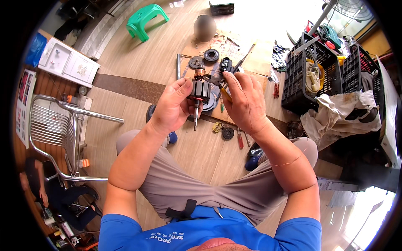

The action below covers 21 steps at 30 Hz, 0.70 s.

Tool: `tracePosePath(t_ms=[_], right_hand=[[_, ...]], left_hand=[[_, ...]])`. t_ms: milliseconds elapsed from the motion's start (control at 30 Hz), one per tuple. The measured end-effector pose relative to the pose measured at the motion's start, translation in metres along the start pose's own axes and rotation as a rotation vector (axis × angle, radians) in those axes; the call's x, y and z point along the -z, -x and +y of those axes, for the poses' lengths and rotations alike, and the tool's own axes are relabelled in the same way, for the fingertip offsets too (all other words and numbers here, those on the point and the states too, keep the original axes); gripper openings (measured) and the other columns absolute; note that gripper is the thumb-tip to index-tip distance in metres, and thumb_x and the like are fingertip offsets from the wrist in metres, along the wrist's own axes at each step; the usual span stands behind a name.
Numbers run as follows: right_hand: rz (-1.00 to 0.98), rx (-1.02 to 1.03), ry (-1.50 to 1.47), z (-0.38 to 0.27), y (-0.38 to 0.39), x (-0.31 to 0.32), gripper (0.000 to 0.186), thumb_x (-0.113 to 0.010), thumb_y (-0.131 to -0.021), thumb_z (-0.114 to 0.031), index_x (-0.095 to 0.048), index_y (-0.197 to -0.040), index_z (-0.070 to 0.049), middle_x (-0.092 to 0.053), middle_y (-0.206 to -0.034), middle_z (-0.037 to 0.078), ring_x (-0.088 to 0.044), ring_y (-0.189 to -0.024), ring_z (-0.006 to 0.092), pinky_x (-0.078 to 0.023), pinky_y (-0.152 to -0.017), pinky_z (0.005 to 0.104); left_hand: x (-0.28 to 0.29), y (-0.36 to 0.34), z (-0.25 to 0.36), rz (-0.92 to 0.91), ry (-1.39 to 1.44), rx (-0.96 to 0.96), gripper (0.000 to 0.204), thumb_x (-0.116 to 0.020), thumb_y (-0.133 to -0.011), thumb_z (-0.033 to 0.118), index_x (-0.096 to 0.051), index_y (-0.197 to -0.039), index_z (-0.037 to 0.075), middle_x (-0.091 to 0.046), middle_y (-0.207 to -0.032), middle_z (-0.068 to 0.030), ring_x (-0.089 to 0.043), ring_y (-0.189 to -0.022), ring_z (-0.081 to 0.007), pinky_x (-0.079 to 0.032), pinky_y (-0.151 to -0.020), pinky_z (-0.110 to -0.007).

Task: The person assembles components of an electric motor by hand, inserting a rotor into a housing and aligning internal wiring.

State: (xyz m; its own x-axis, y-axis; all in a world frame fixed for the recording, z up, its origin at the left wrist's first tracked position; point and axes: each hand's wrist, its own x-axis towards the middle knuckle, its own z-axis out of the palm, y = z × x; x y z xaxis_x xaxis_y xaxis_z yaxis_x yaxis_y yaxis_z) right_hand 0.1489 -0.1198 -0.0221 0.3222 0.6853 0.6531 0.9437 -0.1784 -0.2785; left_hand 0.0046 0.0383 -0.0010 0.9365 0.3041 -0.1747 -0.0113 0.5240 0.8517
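Note:
My left hand (173, 102) is closed around a motor armature (201, 91). Its copper commutator end points away from me and its steel shaft hangs toward my lap. In my right hand (247, 96) is a pair of pliers (226, 94) with yellow handles, their jaws close to the commutator. Whether the jaws touch it I cannot tell. Thin copper-coloured wire (289, 163) runs along my right forearm. Beyond my hands, a black ring-shaped part (211, 55) and a round grey part (195, 62) lie on a cardboard sheet (257, 54).
A red-handled screwdriver (240, 141) and a small black disc (228, 133) lie between my feet. Black crates (293, 90) with tools and cloth stand at right. A metal chair (75, 138) is at left, near a seated person (63, 196); a green stool (144, 19) stands farther back.

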Motion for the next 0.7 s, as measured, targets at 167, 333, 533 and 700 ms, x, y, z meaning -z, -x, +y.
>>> tracePosePath(t_ms=[167,333,533,700], right_hand=[[0.01,0.013,0.034,0.0,0.0,0.0,0.05,-0.067,-0.072,-0.011,-0.054,-0.121,-0.006,-0.054,-0.103,0.011,-0.052,-0.095,0.0275,-0.043,-0.08,0.0387],[0.007,0.048,0.104,0.001,0.001,0.002,0.042,-0.062,-0.079,-0.015,-0.055,-0.12,-0.008,-0.054,-0.1,0.009,-0.052,-0.089,0.0258,-0.043,-0.075,0.0378],[-0.005,0.038,0.118,-0.001,-0.002,0.001,0.03,-0.063,-0.082,-0.017,-0.055,-0.109,-0.009,-0.051,-0.087,0.006,-0.052,-0.082,0.0238,-0.044,-0.067,0.0368],[-0.036,0.019,0.105,0.002,0.001,-0.01,0.024,-0.062,-0.082,-0.016,-0.054,-0.103,-0.01,-0.05,-0.081,0.007,-0.053,-0.077,0.0243,-0.045,-0.063,0.0367]], left_hand=[[-0.007,0.001,0.003,0.014,-0.013,-0.017,0.04,-0.054,-0.096,0.039,-0.052,-0.114,0.002,-0.065,-0.086,-0.009,-0.064,-0.066,-0.0149,-0.051,-0.052,-0.027],[-0.009,0.001,0.003,0.029,-0.004,-0.03,0.036,-0.057,-0.095,0.036,-0.055,-0.108,0.003,-0.067,-0.085,-0.0069,-0.064,-0.066,-0.0119,-0.051,-0.051,-0.024],[-0.008,0.003,0.003,0.048,-0.038,-0.018,0.034,-0.058,-0.095,0.035,-0.055,-0.109,0.004,-0.067,-0.084,-0.0053,-0.064,-0.064,-0.0109,-0.051,-0.05,-0.024],[-0.007,0.001,0.001,0.096,-0.063,0.02,0.029,-0.058,-0.096,0.032,-0.055,-0.106,0.005,-0.067,-0.082,-0.0038,-0.064,-0.063,-0.0106,-0.051,-0.05,-0.023]])
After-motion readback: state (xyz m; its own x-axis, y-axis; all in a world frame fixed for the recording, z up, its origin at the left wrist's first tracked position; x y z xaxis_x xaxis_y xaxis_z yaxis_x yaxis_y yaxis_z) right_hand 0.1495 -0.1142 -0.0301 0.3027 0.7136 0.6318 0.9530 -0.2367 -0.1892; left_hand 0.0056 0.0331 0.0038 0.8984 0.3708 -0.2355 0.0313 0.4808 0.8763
